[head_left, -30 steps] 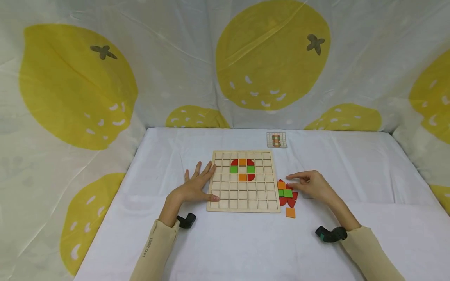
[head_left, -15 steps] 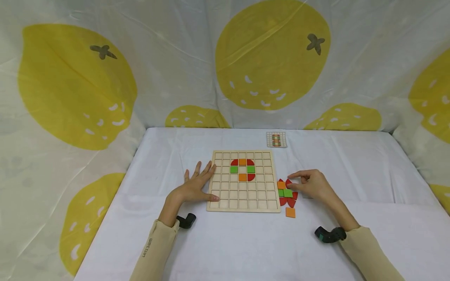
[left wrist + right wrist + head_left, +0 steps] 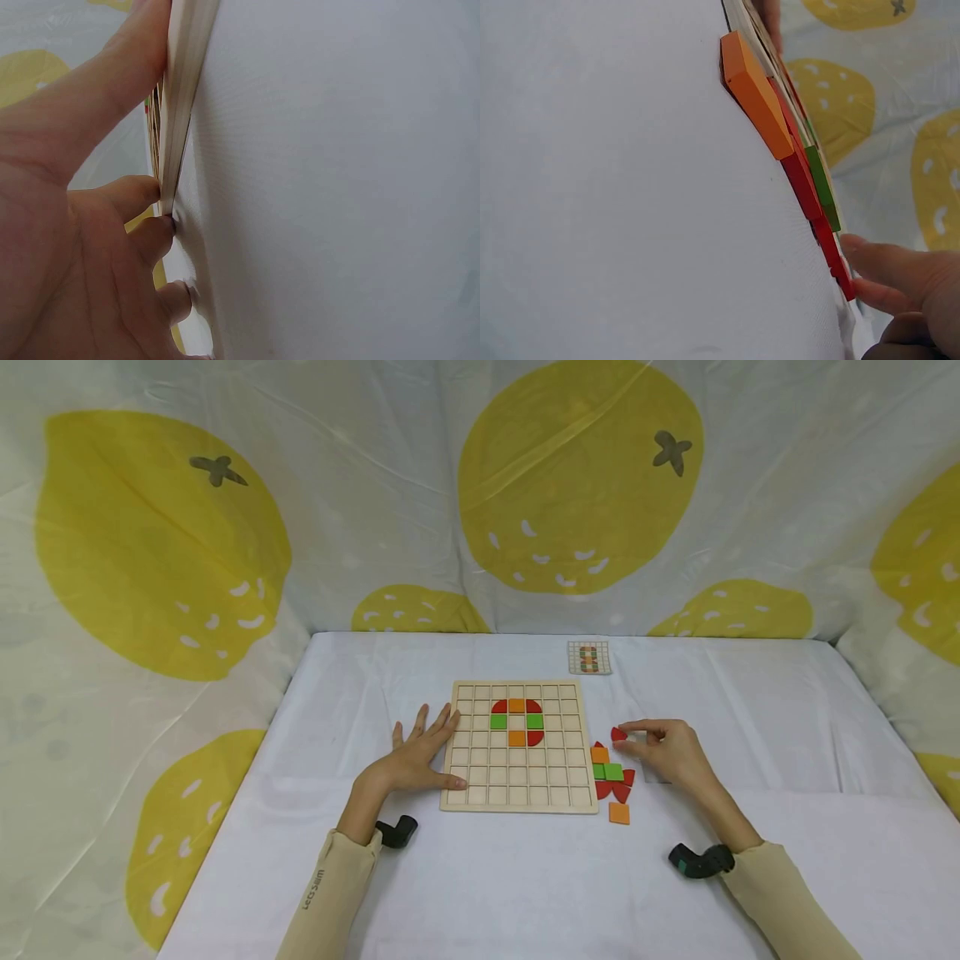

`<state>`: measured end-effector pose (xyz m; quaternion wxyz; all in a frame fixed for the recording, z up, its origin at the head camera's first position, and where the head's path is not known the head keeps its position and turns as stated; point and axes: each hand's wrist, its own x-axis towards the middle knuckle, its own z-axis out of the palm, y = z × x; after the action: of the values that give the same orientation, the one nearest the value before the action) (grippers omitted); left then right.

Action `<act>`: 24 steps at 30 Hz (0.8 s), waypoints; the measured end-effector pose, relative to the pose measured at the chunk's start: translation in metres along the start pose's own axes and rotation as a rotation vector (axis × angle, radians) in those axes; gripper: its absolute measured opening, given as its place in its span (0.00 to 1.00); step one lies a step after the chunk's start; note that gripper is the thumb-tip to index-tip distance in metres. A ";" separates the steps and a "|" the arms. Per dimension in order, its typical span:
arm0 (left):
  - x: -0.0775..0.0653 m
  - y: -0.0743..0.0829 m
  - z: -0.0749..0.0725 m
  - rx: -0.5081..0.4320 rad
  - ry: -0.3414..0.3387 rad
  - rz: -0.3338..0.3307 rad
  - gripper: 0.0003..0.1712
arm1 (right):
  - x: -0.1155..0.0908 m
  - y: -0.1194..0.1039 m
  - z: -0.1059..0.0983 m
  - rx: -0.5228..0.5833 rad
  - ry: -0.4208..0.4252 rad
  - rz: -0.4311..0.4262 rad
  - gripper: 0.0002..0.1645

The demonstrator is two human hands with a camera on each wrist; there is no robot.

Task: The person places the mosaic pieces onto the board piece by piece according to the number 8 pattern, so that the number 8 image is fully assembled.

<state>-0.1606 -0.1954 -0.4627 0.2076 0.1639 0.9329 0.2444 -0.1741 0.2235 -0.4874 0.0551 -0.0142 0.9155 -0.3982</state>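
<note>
A square wooden grid board lies on the white cloth. Set in its upper middle are red quarter-round tiles, orange square tiles and green square tiles. My left hand rests spread along the board's left edge, thumb on its near corner; in the left wrist view the thumb and fingertips touch the wooden rim. Beyond the right side of the board, my right hand pinches a red quarter-round tile between thumb and forefinger, just above the loose pile.
Loose green tiles, red tiles and an orange tile overlap against the board's right edge. One orange square lies apart, nearer me. A small pattern card lies behind the board. Lemon-printed cloth hangs at the back.
My right hand has drawn a red quarter-round tile away from the pile, slightly toward the back. My left hand and the board stay put.
</note>
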 end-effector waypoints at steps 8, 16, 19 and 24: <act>0.000 0.002 0.000 0.000 -0.005 -0.002 0.68 | 0.000 0.000 -0.002 -0.008 -0.022 0.014 0.21; 0.000 0.002 0.000 -0.001 -0.004 -0.002 0.68 | 0.001 0.001 -0.004 0.000 -0.007 -0.018 0.20; 0.000 0.002 0.000 -0.001 -0.005 -0.004 0.68 | 0.002 -0.002 -0.002 0.004 0.008 -0.047 0.20; 0.000 0.002 -0.001 -0.001 -0.004 -0.004 0.68 | 0.005 -0.020 0.009 0.043 -0.015 -0.077 0.21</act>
<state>-0.1603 -0.1943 -0.4612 0.2101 0.1623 0.9327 0.2442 -0.1780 0.2033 -0.4792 0.0468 -0.0510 0.9051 -0.4194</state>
